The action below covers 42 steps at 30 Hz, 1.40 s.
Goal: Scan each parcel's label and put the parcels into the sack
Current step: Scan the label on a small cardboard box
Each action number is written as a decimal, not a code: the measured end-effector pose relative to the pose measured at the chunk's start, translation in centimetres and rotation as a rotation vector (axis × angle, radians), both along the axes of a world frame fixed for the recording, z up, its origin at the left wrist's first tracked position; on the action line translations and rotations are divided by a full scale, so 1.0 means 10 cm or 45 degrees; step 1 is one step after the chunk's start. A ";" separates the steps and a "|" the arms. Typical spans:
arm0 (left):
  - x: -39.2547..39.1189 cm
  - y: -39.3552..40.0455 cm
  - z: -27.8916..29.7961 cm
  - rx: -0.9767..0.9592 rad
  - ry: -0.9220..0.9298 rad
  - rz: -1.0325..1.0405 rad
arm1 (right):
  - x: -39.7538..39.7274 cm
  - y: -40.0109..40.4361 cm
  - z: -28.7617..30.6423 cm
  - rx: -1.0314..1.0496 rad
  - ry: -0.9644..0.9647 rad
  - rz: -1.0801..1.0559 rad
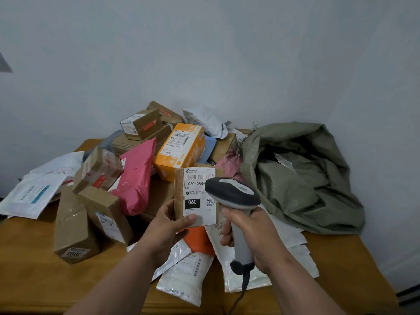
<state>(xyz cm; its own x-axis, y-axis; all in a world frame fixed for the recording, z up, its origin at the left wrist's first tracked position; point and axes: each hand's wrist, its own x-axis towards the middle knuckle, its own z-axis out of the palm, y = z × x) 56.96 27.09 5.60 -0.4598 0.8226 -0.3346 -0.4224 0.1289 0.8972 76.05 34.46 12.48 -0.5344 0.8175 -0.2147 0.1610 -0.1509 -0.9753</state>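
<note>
Above the cluttered desk (27,258), left hand (167,226) gripping a labelled parcel (196,196), right hand (252,233) wrapped around the scanner (231,194).

Both forearms showing bare, no sleeves reaching into view. Left hand (167,226) and right hand (252,233) wearing no gloves, rings, or watch.

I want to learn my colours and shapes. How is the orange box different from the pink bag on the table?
The orange box is stiff with flat sides and sharp corners; the pink bag is soft and wrinkled. The orange box shows a white label with barcodes; the pink bag shows no label on the side we see. The orange box sits behind the pink bag, nearer the wall. Both rest in the parcel pile, and no hand touches either.
</note>
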 end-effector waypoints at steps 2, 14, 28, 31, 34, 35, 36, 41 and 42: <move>0.06 0.08 0.01 -0.015 0.017 -0.018 | 0.06 0.09 -0.02 0.000 -0.008 -0.029; 0.43 1.22 0.34 -0.157 0.312 -0.389 | 0.42 0.85 -0.22 -0.120 -0.023 -0.480; 1.59 3.65 0.48 -0.396 0.730 -0.684 | 1.37 2.99 -0.26 -0.197 0.150 -0.757; 1.60 4.13 0.44 -0.537 0.773 -0.700 | 1.35 3.58 -0.33 -0.222 0.070 -0.687; 1.47 4.44 0.33 -0.649 0.850 -0.678 | 1.17 4.04 -0.48 -0.275 0.002 -0.588; 1.41 4.52 0.28 -0.684 0.872 -0.654 | 1.09 4.16 -0.55 -0.287 -0.001 -0.560; 1.35 4.58 0.24 -0.722 0.920 -0.636 | 1.00 4.26 -0.63 -0.299 0.012 -0.536; 1.13 4.74 -0.02 -0.903 1.324 -0.806 | 0.55 4.52 -1.03 -0.305 -0.060 -0.332; 1.12 4.74 -0.08 -0.911 1.351 -0.866 | 0.48 4.53 -1.11 -0.346 -0.085 -0.290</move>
